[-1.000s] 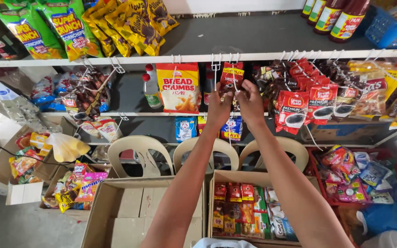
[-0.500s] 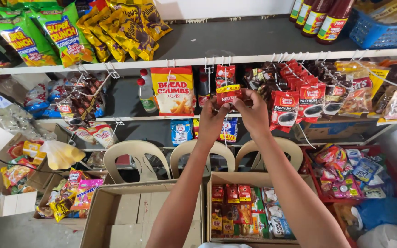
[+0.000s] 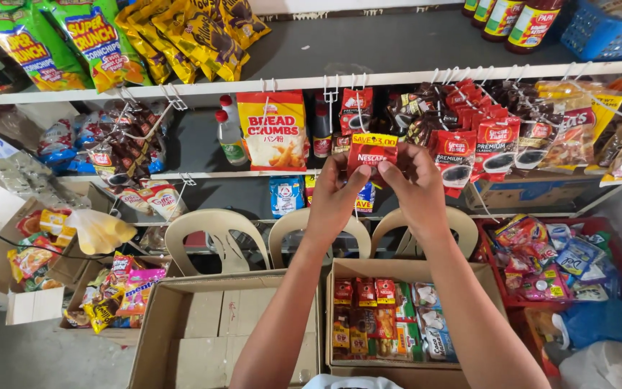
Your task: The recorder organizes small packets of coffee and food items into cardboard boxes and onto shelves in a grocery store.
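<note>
Holding a small red coffee sachet (image 3: pixel 371 150) between both hands now, the person has brought it down from the hooks: a second ago the hands were up at the white shelf edge (image 3: pixel 397 78), and here they sit lower, in front of the middle shelf. The left hand (image 3: pixel 334 196) pinches the sachet's left side, fingers closed on it; the right hand (image 3: pixel 417 191) grips the right side the same way. So the packet looks off its hook, or on its way off, and free in the fingers.

Just left hangs a yellow bag of breadcrumbs (image 3: pixel 275 130), with two small bottles (image 3: pixel 230 130) beside it. To the right, more red coffee sachets (image 3: pixel 480 140) crowd the hooks, close to the right hand. Up on the far top shelf lie green and yellow snack bags (image 3: pixel 95 36). Below, three beige plastic chairs (image 3: pixel 214 238) stand behind two cardboard boxes: the near right box (image 3: pixel 412 270) holds rows of sachets, while the left box (image 3: pixel 181 338) lies open beside it. Nothing blocks the hands, though the hanging packs sit tight around them.
</note>
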